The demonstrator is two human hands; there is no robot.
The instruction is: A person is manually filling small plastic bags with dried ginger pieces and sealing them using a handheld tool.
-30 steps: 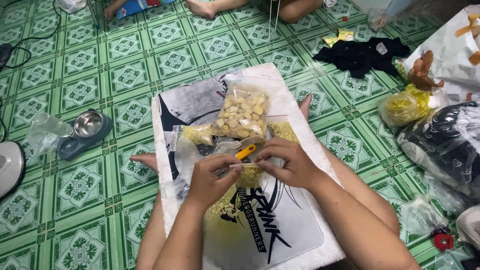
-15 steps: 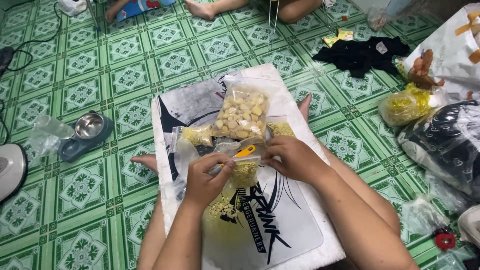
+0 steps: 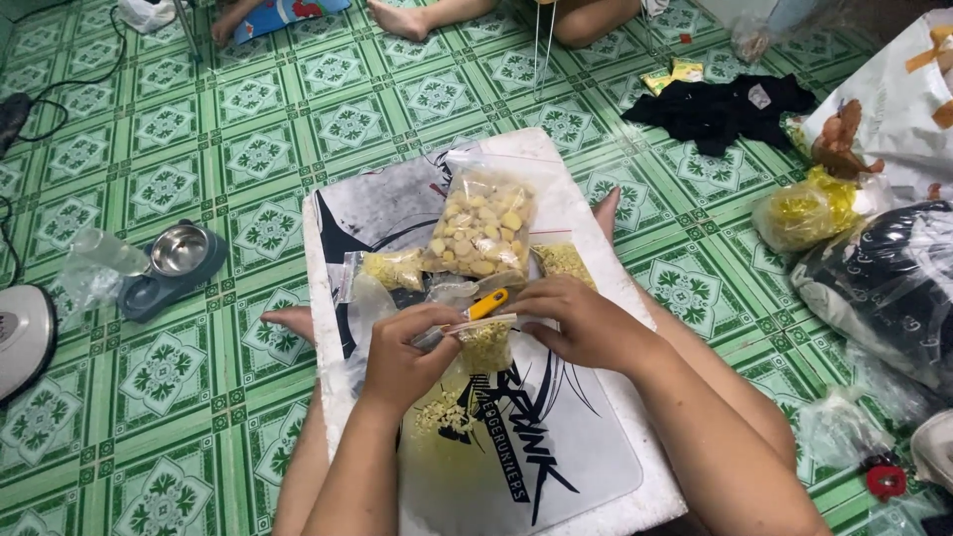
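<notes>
Change: hands barely moved since a second ago.
Left hand (image 3: 402, 349): pinching small bag (image 3: 484, 342) top.
Right hand (image 3: 581, 323): gripping same bag's top edge.
Far: big bag (image 3: 481, 223) lying on board (image 3: 596, 437).

Small clear bag (image 3: 485, 342) (yellow bits inside) held upright.

Glossy clear plastic bag (image 3: 485, 342), steel bowl (image 3: 180, 249)
</notes>
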